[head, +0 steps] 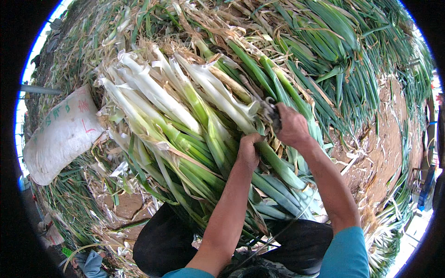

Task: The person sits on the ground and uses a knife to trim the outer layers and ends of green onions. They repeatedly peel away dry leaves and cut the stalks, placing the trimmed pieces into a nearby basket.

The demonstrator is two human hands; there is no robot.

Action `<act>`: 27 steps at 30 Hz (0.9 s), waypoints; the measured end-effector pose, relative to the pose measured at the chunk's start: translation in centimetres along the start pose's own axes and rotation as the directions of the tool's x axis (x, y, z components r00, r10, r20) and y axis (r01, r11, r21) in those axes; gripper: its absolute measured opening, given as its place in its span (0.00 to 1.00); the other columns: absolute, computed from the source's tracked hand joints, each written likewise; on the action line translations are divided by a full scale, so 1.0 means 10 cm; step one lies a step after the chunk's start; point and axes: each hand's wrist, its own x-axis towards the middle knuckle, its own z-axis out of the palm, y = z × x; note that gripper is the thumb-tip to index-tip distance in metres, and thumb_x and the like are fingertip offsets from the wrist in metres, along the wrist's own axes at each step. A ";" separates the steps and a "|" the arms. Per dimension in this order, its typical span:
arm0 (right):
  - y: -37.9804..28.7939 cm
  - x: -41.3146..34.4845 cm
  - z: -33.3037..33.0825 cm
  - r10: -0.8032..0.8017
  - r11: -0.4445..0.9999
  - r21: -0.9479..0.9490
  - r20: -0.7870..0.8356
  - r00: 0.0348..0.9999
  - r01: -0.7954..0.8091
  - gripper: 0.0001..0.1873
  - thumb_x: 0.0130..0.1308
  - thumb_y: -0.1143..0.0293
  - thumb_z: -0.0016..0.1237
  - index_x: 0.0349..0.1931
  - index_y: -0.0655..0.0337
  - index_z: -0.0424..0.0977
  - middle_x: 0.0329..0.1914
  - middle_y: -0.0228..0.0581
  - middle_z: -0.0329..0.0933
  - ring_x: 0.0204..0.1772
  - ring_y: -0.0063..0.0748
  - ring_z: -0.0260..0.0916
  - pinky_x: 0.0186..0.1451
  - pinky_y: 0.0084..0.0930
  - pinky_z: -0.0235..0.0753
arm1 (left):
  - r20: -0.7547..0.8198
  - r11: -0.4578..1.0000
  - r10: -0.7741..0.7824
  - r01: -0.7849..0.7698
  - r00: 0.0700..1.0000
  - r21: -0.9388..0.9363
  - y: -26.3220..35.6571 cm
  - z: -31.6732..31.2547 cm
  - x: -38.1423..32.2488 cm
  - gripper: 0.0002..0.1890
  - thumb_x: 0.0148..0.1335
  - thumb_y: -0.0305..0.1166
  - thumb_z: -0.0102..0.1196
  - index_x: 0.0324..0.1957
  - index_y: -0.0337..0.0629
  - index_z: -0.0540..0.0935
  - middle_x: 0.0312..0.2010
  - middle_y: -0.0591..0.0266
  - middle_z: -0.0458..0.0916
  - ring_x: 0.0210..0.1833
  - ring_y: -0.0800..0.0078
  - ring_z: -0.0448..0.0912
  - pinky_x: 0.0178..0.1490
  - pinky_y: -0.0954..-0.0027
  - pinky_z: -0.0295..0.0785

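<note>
My left hand [249, 147] is closed around the stalk of a large green onion [227, 106], whose white end points up and left. Beside it, my right hand [291, 125] grips a small dark tool [272, 113] close to that stalk; its exact kind is partly hidden by my fingers. Under and left of my hands lies a heap of peeled green onions [153, 90], white ends away from me and green leaves toward my lap. Unpeeled stalks with dry brown skins [240, 66] lie just beyond the right hand.
A white woven sack [64, 135] bearing writing lies at left. Piles of green onion leaves [326, 38] cover the upper right. Peeled-off skins [104, 38] litter the brown ground [379, 139]. More onions [382, 236] lie at lower right. A thin cord [290, 224] crosses near my knees.
</note>
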 end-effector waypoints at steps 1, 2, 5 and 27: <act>-0.02 0.04 0.05 0.002 0.998 -0.058 -0.016 1.000 -0.003 0.25 0.48 0.69 0.63 0.45 0.60 0.66 0.41 0.56 0.78 0.49 0.57 0.78 0.49 0.51 0.78 | 0.064 0.999 0.009 -0.006 0.998 -0.046 0.04 0.09 0.00 0.08 0.51 0.30 0.55 0.30 0.34 0.78 0.33 0.54 0.77 0.36 0.61 0.75 0.44 0.60 0.72; -0.02 0.08 0.08 0.097 0.985 -0.144 0.044 0.994 -0.089 0.27 0.47 0.67 0.65 0.45 0.61 0.66 0.44 0.54 0.78 0.52 0.56 0.76 0.52 0.49 0.78 | 0.019 1.000 0.006 -0.006 1.000 -0.019 0.01 0.17 -0.08 0.06 0.52 0.28 0.52 0.29 0.35 0.77 0.34 0.54 0.77 0.36 0.60 0.76 0.44 0.62 0.73; -0.06 0.25 0.15 0.142 0.980 -0.152 0.068 0.988 -0.130 0.29 0.48 0.68 0.64 0.51 0.59 0.67 0.41 0.56 0.77 0.52 0.62 0.76 0.53 0.51 0.76 | 0.123 0.996 -0.019 0.030 0.992 -0.087 -0.07 -0.16 0.05 0.09 0.50 0.28 0.55 0.34 0.34 0.79 0.36 0.54 0.78 0.37 0.59 0.77 0.46 0.58 0.75; 0.45 -0.15 0.23 0.279 0.949 -0.150 -0.002 0.960 -0.277 0.24 0.54 0.63 0.61 0.49 0.59 0.68 0.44 0.58 0.81 0.50 0.60 0.79 0.53 0.52 0.77 | 0.028 0.984 -0.031 0.026 0.999 0.174 -0.11 0.21 -0.04 0.16 0.56 0.32 0.62 0.47 0.36 0.81 0.37 0.57 0.81 0.41 0.62 0.80 0.48 0.60 0.76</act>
